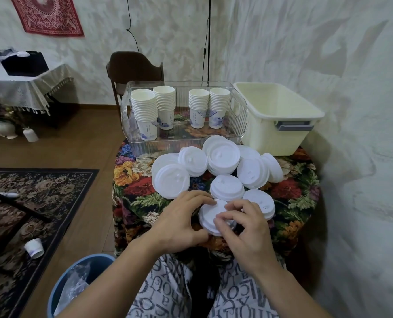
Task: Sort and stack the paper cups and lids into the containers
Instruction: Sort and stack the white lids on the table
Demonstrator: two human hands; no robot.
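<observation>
Several stacks of white plastic lids (223, 159) lie on the floral tablecloth (142, 200). At the near edge, my left hand (179, 221) and my right hand (243, 228) both grip one small stack of lids (210, 214), fingers curled around its rim. Behind the lids stands a clear plastic bin (239, 111) holding several stacks of white paper cups (145, 111) with blue prints. To its right sits a cream tub (280, 125); no contents are visible inside.
A dark wooden chair (131, 67) stands behind the table. A blue bucket (76, 285) with clear plastic sits on the floor at my left knee. One paper cup (34, 247) lies on the patterned rug. The wall runs close along the right.
</observation>
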